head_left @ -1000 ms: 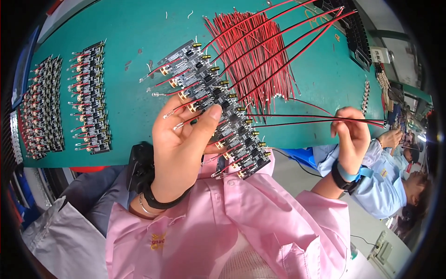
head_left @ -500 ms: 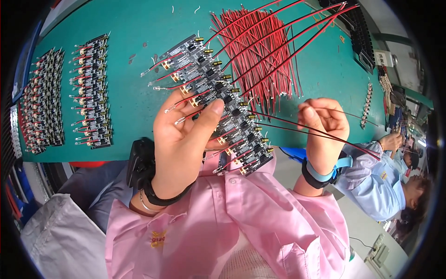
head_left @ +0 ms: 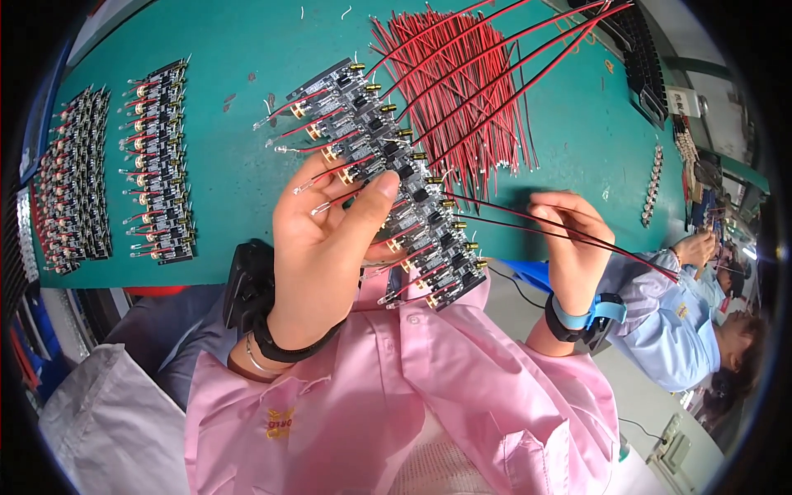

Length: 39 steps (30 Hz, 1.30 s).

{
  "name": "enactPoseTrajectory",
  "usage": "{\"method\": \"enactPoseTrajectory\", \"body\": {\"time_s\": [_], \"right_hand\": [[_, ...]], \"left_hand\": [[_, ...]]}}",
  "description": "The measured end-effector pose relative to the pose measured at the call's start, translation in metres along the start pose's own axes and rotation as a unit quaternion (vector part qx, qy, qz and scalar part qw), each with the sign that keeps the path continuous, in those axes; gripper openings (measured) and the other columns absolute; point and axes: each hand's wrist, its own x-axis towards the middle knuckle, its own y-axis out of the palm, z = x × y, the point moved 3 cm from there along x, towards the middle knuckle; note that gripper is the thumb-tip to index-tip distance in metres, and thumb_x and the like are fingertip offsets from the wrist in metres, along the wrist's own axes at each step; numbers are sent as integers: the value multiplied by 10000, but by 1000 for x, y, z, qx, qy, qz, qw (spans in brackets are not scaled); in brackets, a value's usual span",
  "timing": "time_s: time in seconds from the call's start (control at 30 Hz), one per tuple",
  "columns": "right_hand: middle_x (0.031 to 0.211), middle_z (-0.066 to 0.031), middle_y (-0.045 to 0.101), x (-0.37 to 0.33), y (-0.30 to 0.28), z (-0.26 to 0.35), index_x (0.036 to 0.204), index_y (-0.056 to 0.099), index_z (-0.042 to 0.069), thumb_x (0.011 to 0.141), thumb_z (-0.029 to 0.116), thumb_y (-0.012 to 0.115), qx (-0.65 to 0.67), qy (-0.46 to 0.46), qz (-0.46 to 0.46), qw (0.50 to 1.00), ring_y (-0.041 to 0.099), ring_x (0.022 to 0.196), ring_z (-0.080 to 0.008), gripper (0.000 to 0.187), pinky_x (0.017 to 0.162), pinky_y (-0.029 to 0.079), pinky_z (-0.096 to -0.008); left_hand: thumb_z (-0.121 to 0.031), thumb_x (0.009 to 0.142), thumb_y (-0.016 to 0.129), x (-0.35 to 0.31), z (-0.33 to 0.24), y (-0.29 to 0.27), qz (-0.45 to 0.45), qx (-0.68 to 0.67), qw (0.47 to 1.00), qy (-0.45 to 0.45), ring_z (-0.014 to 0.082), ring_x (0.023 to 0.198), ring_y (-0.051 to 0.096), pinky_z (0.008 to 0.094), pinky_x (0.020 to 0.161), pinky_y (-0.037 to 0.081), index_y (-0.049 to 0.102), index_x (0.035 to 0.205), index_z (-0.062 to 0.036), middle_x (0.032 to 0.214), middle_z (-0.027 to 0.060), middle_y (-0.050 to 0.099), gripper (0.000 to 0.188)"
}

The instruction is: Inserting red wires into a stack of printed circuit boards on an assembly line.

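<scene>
My left hand is closed around a long panel of joined black circuit boards, held tilted above the table with the thumb on top. Short red wire leads with small clear tips stick out along its left side; brass-coloured cylinders line its right side. Several long red-and-black wires fan from the panel's upper part toward the far right. Two more wires run from its middle rightward, past my right hand. That hand's thumb and fingertips are pinched together at one of these wires; the exact contact is partly hidden.
Behind the panel lies a big pile of red-and-black wires on the green table. More board panels stand in rows at left. A narrow strip of small parts lies at right. A co-worker in light blue sits at right.
My right hand has shifted slightly down, its fingers now lower along the wires. A thin wire that stretched rightward from its fingertips no longer shows there. The left hand and panel have barely moved.
</scene>
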Motion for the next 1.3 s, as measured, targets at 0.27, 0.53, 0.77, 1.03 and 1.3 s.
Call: {"method": "enactPoseTrajectory", "body": {"time_s": [0.27,0.53,0.77,1.03,1.3], "right_hand": [[771,-106,601,-3,23,34,791,595,-54,701,-55,629,133,-230,152,952,531,670,-146,96,616,417,-243],[713,-126,583,5,38,38,769,559,-61,720,27,614,150,-174,101,968,496,678,-177,115,627,387,-271],[761,-92,587,5,34,26,771,572,-48,688,-54,648,165,-149,116,968,479,644,-113,113,577,369,-222],[750,-69,574,3,34,28,727,583,-29,676,-42,663,146,-87,123,978,453,633,-88,96,550,340,-199],[720,-55,569,6,34,32,723,602,-8,655,0,689,53,-155,113,980,445,611,-107,111,531,328,-218]], "left_hand": [[-46,821,532,1,4,1,8,3,1000,0,95,762,576,230,538,532,460,1036,-5,948,52,562,230],[-45,820,530,-1,1,2,7,8,1000,-7,84,751,572,227,537,528,461,1030,-9,941,45,566,224],[-53,822,532,0,4,-1,6,1,1000,-5,88,749,573,227,536,528,460,1023,-10,937,49,567,218],[-59,823,535,3,1,1,13,1,1000,-2,93,745,577,227,531,527,457,1028,-5,941,58,567,225],[-57,822,536,2,2,0,13,-9,1000,-2,97,751,580,228,535,527,456,1037,-5,948,62,567,235]]}}
